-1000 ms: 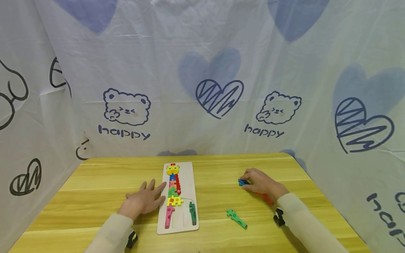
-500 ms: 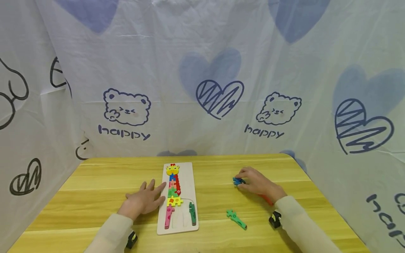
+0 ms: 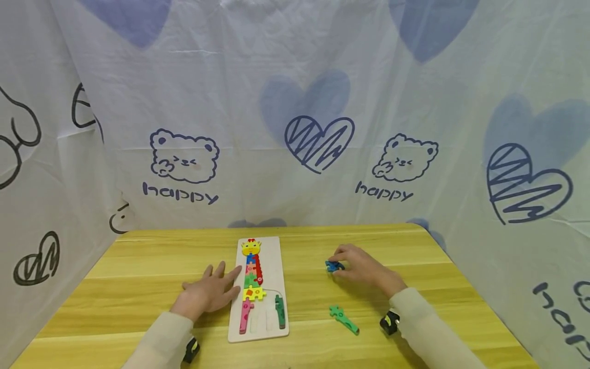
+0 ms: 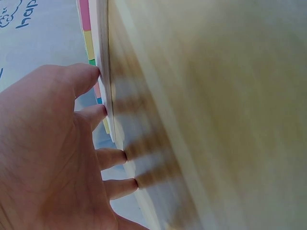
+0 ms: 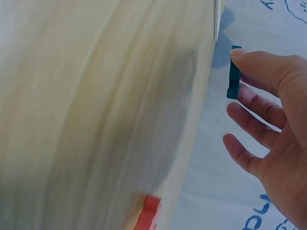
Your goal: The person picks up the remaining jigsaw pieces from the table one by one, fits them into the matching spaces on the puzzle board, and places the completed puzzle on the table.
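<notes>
A giraffe puzzle board (image 3: 272, 251) lies left of the table's middle, with a yellow head and several coloured pieces set in it. My left hand (image 3: 207, 293) has its fingers spread, thumb and fingertips right at the board's left edge; the left wrist view shows the same hand (image 4: 57, 139) from the palm side. Between thumb and fingers, my right hand (image 3: 366, 266) pinches a blue puzzle piece (image 3: 334, 266), dark teal in the right wrist view and raised off the table. A green puzzle piece (image 3: 343, 320) lies on the table between the board and my right forearm.
A red puzzle piece (image 5: 147, 212) lies on the wooden table near my right hand, hidden behind that arm in the head view. A white printed cloth (image 3: 253, 102) hangs along the table's back and sides.
My right hand has moved left toward the board, carrying the blue puzzle piece. The red piece has slipped out of sight behind the arm in the head view. The left hand stays put.
</notes>
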`<action>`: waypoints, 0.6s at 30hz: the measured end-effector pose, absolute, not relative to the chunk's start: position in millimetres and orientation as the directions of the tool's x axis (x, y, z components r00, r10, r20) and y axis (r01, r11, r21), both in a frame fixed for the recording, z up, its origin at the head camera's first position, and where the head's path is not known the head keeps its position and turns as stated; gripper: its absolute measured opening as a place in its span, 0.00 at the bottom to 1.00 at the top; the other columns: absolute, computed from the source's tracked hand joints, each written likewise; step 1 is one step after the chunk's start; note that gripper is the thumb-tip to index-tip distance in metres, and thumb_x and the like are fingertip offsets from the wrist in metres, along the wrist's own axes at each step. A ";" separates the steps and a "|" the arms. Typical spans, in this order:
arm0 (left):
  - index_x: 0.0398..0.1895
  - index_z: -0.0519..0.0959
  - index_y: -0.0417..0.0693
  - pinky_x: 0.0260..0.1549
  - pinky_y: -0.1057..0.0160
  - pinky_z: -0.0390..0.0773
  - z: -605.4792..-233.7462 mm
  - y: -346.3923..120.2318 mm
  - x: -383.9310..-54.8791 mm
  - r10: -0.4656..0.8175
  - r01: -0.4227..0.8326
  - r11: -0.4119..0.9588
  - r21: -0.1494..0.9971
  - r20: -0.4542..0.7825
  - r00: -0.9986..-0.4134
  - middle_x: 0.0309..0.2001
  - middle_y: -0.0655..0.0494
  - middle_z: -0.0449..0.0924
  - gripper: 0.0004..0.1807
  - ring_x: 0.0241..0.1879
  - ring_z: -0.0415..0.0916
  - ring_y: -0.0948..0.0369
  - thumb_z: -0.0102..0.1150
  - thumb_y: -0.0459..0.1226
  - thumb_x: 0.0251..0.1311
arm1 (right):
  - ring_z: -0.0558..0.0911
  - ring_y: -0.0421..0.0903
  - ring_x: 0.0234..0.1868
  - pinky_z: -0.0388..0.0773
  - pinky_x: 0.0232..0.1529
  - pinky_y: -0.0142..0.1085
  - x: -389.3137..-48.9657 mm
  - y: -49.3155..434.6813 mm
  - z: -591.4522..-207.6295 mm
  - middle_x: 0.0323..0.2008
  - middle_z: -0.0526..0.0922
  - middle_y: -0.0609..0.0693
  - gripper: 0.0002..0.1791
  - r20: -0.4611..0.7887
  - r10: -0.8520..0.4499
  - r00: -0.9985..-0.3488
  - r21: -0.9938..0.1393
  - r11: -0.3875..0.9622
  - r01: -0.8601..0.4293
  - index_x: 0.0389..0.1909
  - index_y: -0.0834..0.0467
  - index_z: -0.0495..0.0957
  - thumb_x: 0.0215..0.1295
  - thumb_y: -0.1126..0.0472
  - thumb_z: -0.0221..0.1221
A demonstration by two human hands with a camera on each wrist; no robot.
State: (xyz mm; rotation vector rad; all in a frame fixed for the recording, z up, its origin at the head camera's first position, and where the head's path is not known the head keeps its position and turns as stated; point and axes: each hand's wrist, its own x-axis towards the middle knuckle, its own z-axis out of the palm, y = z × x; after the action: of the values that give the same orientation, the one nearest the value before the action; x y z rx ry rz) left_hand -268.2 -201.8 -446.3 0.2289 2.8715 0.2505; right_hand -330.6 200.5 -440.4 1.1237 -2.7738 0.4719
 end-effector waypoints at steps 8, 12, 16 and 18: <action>0.82 0.55 0.64 0.54 0.08 0.52 -447.8 -201.9 -267.7 0.174 0.130 0.973 0.193 -0.235 -0.956 0.82 0.37 0.49 0.35 0.79 0.48 0.28 0.44 0.57 0.76 | 0.82 0.48 0.48 0.82 0.52 0.45 -323.0 178.1 -433.5 0.46 0.84 0.50 0.20 0.196 -0.675 -0.711 -0.251 0.666 -0.702 0.57 0.60 0.85 0.66 0.58 0.69; 0.82 0.55 0.63 0.54 0.08 0.52 -448.7 -202.5 -268.8 0.176 0.134 0.973 0.188 -0.232 -0.957 0.82 0.37 0.49 0.35 0.79 0.48 0.28 0.44 0.58 0.77 | 0.82 0.50 0.48 0.82 0.52 0.45 -318.8 165.5 -427.8 0.47 0.85 0.51 0.20 0.177 -0.685 -0.707 -0.253 0.662 -0.705 0.57 0.60 0.85 0.66 0.58 0.69; 0.82 0.55 0.63 0.53 0.07 0.53 -449.0 -202.4 -269.4 0.181 0.139 0.973 0.186 -0.231 -0.956 0.82 0.37 0.49 0.35 0.78 0.48 0.28 0.44 0.58 0.77 | 0.81 0.49 0.48 0.82 0.51 0.44 -315.6 153.5 -424.1 0.47 0.85 0.51 0.19 0.162 -0.692 -0.704 -0.242 0.663 -0.708 0.57 0.58 0.86 0.66 0.57 0.69; 0.82 0.55 0.63 0.53 0.07 0.52 -448.5 -202.0 -269.6 0.183 0.141 0.972 0.189 -0.232 -0.955 0.82 0.37 0.48 0.35 0.78 0.47 0.28 0.44 0.57 0.77 | 0.81 0.48 0.48 0.82 0.52 0.44 -314.0 148.3 -423.2 0.47 0.85 0.50 0.19 0.156 -0.693 -0.704 -0.250 0.662 -0.707 0.56 0.58 0.86 0.66 0.56 0.69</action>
State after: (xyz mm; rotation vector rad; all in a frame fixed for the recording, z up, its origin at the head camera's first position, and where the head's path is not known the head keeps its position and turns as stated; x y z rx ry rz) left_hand -269.6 -202.0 -448.5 0.2396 2.8702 0.2493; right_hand -314.0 148.3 -423.2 1.1885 -2.8200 0.4558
